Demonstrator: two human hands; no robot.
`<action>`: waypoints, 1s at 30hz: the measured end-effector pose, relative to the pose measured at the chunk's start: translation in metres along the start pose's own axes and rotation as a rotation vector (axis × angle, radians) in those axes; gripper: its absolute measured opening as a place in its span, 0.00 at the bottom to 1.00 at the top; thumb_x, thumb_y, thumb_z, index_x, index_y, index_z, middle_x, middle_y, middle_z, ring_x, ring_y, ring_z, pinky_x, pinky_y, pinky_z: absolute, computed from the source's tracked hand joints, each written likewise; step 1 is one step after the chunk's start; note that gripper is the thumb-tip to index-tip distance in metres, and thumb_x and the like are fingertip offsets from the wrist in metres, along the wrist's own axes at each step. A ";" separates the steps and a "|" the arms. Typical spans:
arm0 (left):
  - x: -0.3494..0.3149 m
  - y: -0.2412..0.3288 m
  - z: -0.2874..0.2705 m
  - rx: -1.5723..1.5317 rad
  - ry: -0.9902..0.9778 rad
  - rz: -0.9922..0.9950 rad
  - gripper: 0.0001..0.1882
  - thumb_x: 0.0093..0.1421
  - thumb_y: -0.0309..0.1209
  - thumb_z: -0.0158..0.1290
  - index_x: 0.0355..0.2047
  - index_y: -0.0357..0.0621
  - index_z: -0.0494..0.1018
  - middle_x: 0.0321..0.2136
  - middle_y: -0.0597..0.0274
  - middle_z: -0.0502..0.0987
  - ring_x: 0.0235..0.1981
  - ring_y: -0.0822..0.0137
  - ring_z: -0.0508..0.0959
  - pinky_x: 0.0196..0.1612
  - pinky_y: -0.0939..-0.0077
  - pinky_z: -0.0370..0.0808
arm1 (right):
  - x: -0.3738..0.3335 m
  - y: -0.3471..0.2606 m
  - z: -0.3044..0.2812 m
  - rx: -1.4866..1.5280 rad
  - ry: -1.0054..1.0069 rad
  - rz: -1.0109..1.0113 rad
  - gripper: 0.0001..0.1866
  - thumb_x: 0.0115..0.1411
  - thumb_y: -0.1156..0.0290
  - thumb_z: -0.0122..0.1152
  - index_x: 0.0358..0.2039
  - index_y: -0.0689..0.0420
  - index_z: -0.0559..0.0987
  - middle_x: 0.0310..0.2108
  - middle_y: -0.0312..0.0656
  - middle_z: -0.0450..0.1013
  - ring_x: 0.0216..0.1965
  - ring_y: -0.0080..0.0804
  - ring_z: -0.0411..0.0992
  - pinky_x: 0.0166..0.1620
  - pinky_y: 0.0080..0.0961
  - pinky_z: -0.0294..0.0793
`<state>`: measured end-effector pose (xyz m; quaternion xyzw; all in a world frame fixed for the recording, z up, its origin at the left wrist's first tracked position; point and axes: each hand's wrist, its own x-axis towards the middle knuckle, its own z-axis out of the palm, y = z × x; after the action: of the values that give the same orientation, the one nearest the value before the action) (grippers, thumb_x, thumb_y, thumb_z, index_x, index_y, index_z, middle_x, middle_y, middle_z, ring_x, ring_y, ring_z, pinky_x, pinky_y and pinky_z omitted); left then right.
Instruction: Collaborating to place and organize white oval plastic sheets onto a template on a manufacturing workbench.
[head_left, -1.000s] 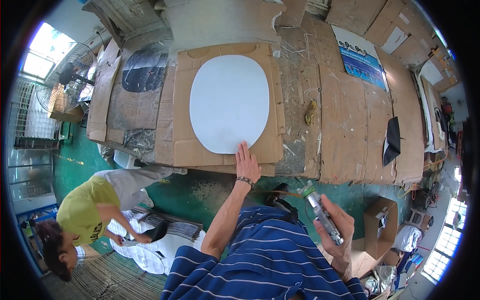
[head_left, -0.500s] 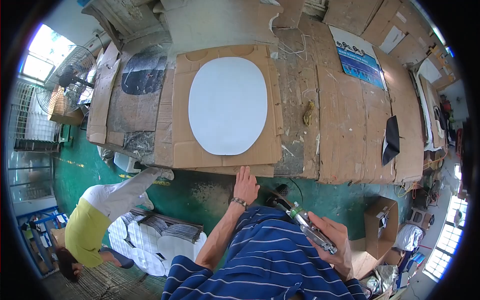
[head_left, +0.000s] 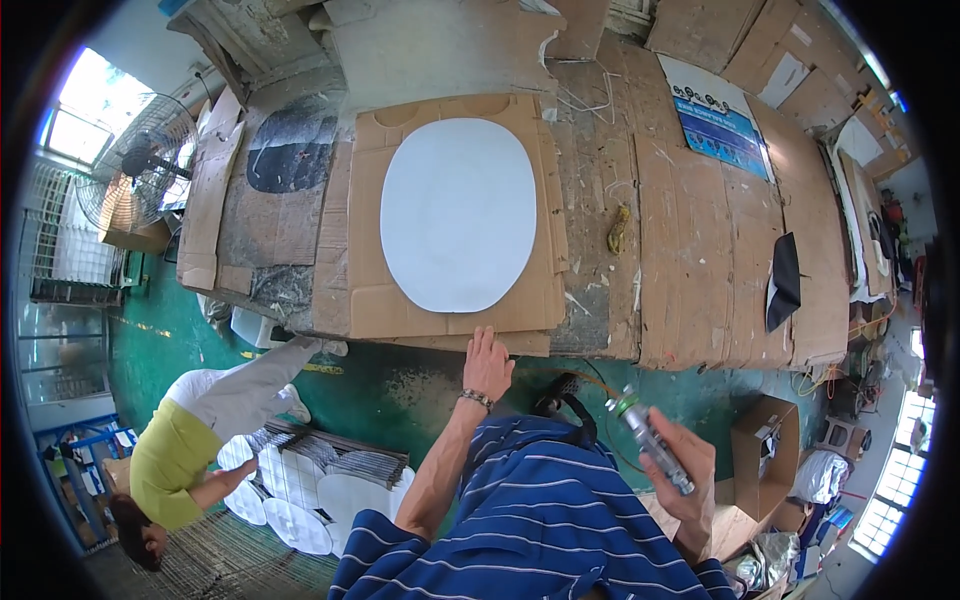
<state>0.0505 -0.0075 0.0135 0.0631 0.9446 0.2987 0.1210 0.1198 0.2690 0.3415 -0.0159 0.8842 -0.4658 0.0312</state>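
A white oval panel [head_left: 459,215] lies flat on a brown cardboard sheet [head_left: 365,290] on the bench in front of me. My left hand [head_left: 488,366] rests its outstretched fingers at the near edge of that sheet. To the right, away from the bench, my right hand [head_left: 688,468] is wrapped round a silver spray gun [head_left: 652,440] with a green fitting. A thin orange-brown hose [head_left: 585,376] runs near its green end. My palm and fingers hide part of the gun's body.
The cardboard-covered bench [head_left: 690,270] bears a black folded piece [head_left: 783,283] and a blue-and-white printed sheet [head_left: 715,120]. A cardboard box [head_left: 763,455] stands at right. At lower left, a person in a yellow top [head_left: 170,465] bends over white oval panels [head_left: 297,525]. A fan [head_left: 140,160] is far left.
My right hand has moved slightly right and turned the spray gun; the hose now shows. My left hand stays at the cardboard edge. The other person's arm has reached towards the white panels.
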 end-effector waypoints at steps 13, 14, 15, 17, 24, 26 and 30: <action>0.023 0.010 0.007 0.018 0.009 0.068 0.12 0.58 0.30 0.64 0.37 0.41 0.73 0.71 0.33 0.61 0.74 0.34 0.56 0.73 0.45 0.58 | 0.000 0.005 -0.006 0.013 -0.089 -0.081 0.31 0.54 0.78 0.71 0.61 0.68 0.78 0.34 0.51 0.78 0.28 0.36 0.75 0.35 0.25 0.73; 0.025 0.010 0.007 0.017 0.006 0.067 0.12 0.58 0.30 0.64 0.37 0.41 0.73 0.71 0.33 0.61 0.74 0.34 0.56 0.73 0.45 0.58 | -0.002 0.004 -0.005 0.030 0.013 -0.045 0.32 0.53 0.78 0.72 0.61 0.68 0.78 0.32 0.50 0.77 0.28 0.36 0.74 0.35 0.26 0.73; 0.029 0.009 0.005 0.022 0.041 0.071 0.12 0.58 0.30 0.64 0.38 0.41 0.73 0.71 0.33 0.59 0.74 0.34 0.56 0.74 0.45 0.58 | -0.002 0.006 -0.010 0.024 -0.040 -0.040 0.31 0.54 0.77 0.72 0.60 0.68 0.78 0.32 0.49 0.78 0.29 0.35 0.74 0.36 0.26 0.73; 0.039 0.006 0.002 0.027 0.079 0.073 0.12 0.58 0.30 0.64 0.38 0.41 0.72 0.72 0.32 0.58 0.74 0.33 0.55 0.74 0.45 0.57 | -0.007 0.007 -0.015 -0.008 -0.090 -0.030 0.31 0.55 0.77 0.71 0.60 0.69 0.78 0.33 0.49 0.78 0.30 0.34 0.75 0.36 0.25 0.73; 0.078 0.003 -0.007 0.202 -0.001 0.010 0.26 0.58 0.39 0.66 0.49 0.32 0.73 0.75 0.29 0.47 0.77 0.31 0.48 0.76 0.41 0.51 | -0.007 0.005 -0.011 0.034 0.034 0.047 0.28 0.62 0.71 0.70 0.61 0.69 0.77 0.34 0.47 0.78 0.32 0.32 0.74 0.39 0.25 0.73; 0.080 -0.006 -0.001 0.234 0.004 -0.019 0.27 0.58 0.40 0.66 0.48 0.32 0.72 0.76 0.27 0.44 0.77 0.31 0.46 0.77 0.40 0.48 | -0.005 0.003 -0.011 0.007 0.026 0.006 0.28 0.62 0.73 0.70 0.61 0.69 0.77 0.34 0.47 0.78 0.32 0.31 0.74 0.39 0.25 0.74; 0.075 -0.012 -0.005 0.268 -0.049 -0.045 0.37 0.57 0.44 0.66 0.55 0.24 0.69 0.75 0.23 0.44 0.77 0.30 0.46 0.78 0.42 0.46 | -0.005 0.005 -0.008 0.036 0.037 0.042 0.28 0.61 0.75 0.70 0.61 0.68 0.77 0.34 0.47 0.78 0.32 0.31 0.75 0.38 0.25 0.74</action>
<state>-0.0234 -0.0060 -0.0040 0.0647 0.9739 0.1656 0.1412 0.1246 0.2788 0.3421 0.0119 0.8763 -0.4809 0.0252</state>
